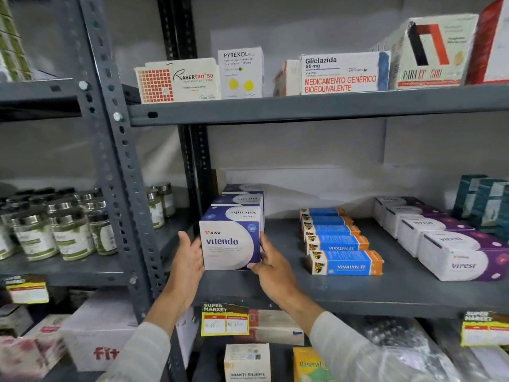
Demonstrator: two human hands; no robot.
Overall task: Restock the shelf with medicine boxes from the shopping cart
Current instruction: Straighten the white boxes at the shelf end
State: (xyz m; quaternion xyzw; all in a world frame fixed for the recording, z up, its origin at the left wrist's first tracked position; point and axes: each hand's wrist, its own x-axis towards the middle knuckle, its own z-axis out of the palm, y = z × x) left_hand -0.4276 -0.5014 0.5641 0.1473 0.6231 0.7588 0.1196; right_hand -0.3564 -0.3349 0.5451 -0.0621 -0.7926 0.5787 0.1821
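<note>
The grey slotted-steel shelf (358, 293) is observed with a row of purple-and-white Vitendo cardboard boxes (242, 199) just beyond the hands. The front purple-and-white Vitendo box (230, 244) should be slid squarely back against that row, label outward. It is clasped between the left hand (187, 260) and right hand (272, 268), both part-open, palms pressed to its sides.

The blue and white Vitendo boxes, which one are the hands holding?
The front blue and white Vitendo box, nearest the shelf edge. The left hand and right hand press its two sides; the matching boxes lined up behind it are untouched.
</note>
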